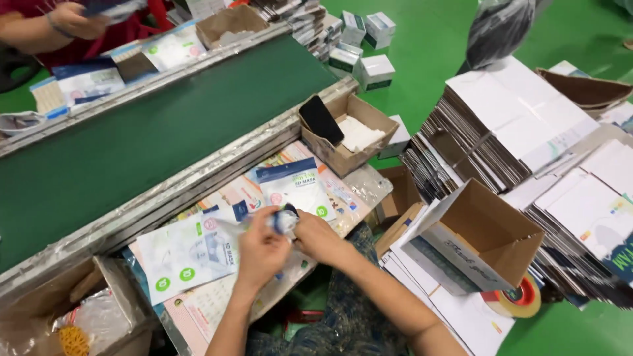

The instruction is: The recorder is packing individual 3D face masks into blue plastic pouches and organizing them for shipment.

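Hands together over the table edge, left hand (260, 250) and right hand (318, 238) both pinching a folded mask pack (285, 219), flat packs (191, 254) just beyond, open carton (484, 240) rightward, small box (346, 135) ahead holding a phone (321, 120) and white sheets (359, 134).

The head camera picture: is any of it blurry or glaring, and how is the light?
In the head view the light is even and soft, with only faint shadows. The left hand and right hand and the small rolled packet between them are motion-blurred. The flat mask pouch and green belt look sharper. Straight edges bow slightly toward the corners.
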